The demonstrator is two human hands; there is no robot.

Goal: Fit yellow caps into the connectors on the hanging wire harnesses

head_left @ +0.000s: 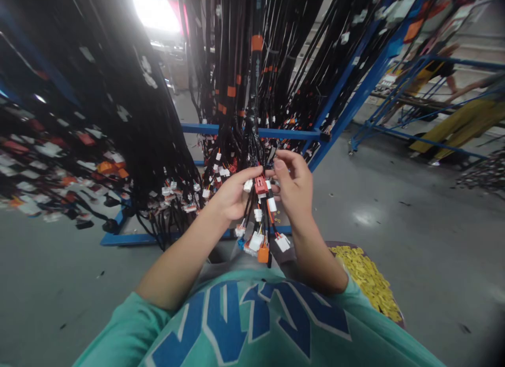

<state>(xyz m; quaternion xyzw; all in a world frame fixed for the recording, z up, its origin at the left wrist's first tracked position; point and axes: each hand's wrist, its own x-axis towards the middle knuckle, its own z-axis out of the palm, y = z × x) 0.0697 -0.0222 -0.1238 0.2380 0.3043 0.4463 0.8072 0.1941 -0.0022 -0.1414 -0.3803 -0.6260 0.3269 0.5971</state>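
In the middle of the view, my left hand [234, 194] is wrapped around the end of a black wire harness [254, 120], its thumb lying by a red connector [261, 185]. Below the fingers several connectors dangle on loose wires, among them a white connector [282, 243] and an orange connector [263, 254]. Just to the right, my right hand [295, 185] has thumb and forefinger pinched together beside the bundle. What they hold, if anything, is too small to make out. Its other fingers reach behind the connectors and are partly hidden.
Thick hanging harness bundles [130, 93] fill the left side, ending in many connectors. A blue metal frame [284, 133] crosses behind my hands. To my right stands a tub of yellow pieces [365, 275]. Farther right, people [469, 112] stand beside a blue cart [381, 114].
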